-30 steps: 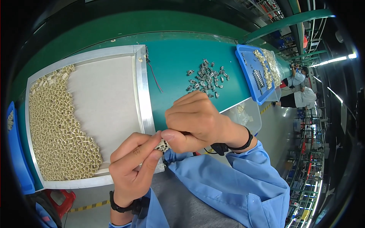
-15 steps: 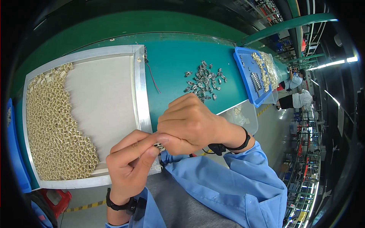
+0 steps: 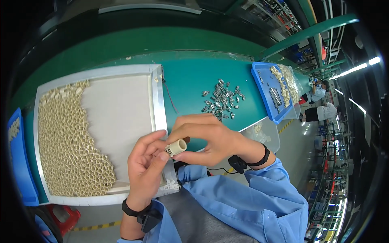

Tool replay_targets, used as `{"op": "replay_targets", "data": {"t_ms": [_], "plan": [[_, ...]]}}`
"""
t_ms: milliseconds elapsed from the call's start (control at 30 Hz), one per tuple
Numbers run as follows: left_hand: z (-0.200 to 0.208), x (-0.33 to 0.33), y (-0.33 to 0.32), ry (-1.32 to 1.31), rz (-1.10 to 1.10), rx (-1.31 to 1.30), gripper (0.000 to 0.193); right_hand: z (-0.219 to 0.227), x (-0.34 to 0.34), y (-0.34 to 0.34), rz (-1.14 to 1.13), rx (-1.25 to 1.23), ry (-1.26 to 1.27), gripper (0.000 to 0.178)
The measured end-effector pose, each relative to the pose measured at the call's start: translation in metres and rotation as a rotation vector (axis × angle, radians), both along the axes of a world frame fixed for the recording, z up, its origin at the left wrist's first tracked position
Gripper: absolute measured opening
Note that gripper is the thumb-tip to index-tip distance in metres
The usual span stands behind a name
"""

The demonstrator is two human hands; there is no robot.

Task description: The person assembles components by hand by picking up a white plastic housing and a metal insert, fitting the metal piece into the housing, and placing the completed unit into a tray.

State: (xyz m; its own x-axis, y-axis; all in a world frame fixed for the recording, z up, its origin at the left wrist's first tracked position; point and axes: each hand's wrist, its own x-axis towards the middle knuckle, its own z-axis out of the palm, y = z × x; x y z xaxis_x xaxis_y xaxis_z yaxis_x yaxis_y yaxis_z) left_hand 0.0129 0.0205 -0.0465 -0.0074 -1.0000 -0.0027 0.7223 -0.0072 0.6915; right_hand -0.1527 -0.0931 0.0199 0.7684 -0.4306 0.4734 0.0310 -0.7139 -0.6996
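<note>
Between my two hands, in front of the frame's near right corner, is a small cream cylindrical plastic part (image 3: 178, 147) with an open round end and metal pieces at its other end. My left hand (image 3: 146, 160) pinches the metal end between thumb and fingers. My right hand (image 3: 206, 137) grips the cream body from the other side, thumb below and fingers above. To the left lies a metal-edged frame (image 3: 160, 105) with a white base, its left part packed with cream ring-like parts (image 3: 75, 150). Beyond my right hand a loose pile of small metal pieces (image 3: 222, 99) rests on the green mat.
At the right, a blue tray (image 3: 264, 91) holds cream parts and a row of metal pieces, beside a clear plastic bag (image 3: 292, 83). Another blue tray (image 3: 23, 162) stands at the far left. A thin red wire (image 3: 172, 101) lies by the frame. Two people (image 3: 318, 101) are farther off.
My hands have loosened from a tight, overlapping grip, and the cream part's open end now shows. The right hand's knuckles have turned aside. The whole view has shifted slightly.
</note>
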Motion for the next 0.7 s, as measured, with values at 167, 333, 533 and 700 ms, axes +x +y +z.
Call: {"op": "replay_targets", "data": {"t_ms": [167, 333, 533, 700], "plan": [[-0.002, 0.002, -0.004, 0.026, -0.011, 0.055, 0.040, 0.002, -0.001, -0.009, 0.043, 0.098, 0.152, 0.026], [0.017, -0.009, -0.017, 0.034, 0.048, 0.050, 0.038, -0.001, -0.005, -0.037, -0.036, 0.117, 0.124, 0.019], [0.017, 0.008, -0.010, -0.211, 0.171, 0.042, 0.046, 0.000, -0.041, -0.198, -0.412, 0.066, 0.239, 0.014], [0.007, 0.024, 0.003, -0.329, 0.166, -0.002, 0.035, -0.057, -0.082, -0.335, -0.672, 0.006, 0.379, 0.019]]}}
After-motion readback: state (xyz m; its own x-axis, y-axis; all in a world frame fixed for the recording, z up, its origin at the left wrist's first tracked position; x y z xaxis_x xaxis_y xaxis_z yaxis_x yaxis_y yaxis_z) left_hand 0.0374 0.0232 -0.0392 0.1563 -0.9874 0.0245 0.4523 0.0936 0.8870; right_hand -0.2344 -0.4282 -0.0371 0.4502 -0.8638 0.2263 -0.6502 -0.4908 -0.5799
